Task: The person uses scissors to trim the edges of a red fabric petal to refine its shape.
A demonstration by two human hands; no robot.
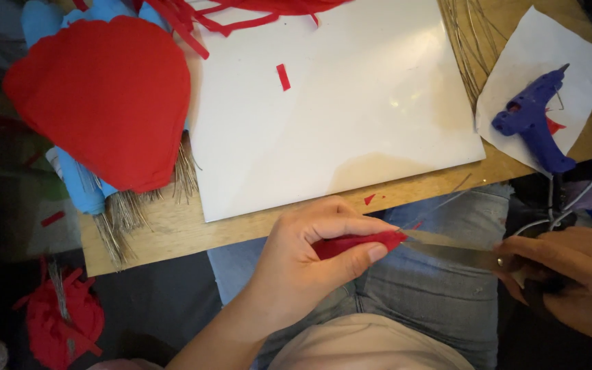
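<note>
Left hand [310,257]: pinches a folded red paper piece [358,243] between thumb and fingers, held over the lap just off the desk's near edge.
Right hand [570,277]: closed around the handles of scissors [450,248], low at the right of the view; handles mostly hidden by the fingers.
Scissors: blades slightly apart, tips meeting the right end of the red paper piece.
Red paper piece: small, narrow, pointed toward the blades, in the left hand, above grey jeans [433,288].
Desk [173,229]: wooden, light brown, fills the upper part of the view.
White board [330,103]: large flat sheet lying on the desk, one small red strip [283,77] on it, more red strips [241,14] piled at its top edge.
Red scraps: tiny bits on the desk edge near the left hand.
Red paper stack [104,99]: big rounded sheets left of the white board, lying over blue rolls [80,181] and a bundle of thin sticks [128,212].
Glue gun [532,120]: blue, lying on a white paper sheet [549,48] at the right of the desk, cord running down toward the right hand.
Wires [471,41]: thin metal strands beside the white board, top right.
Floor item: red tufted bunch [63,322] lower left, off the desk.
</note>
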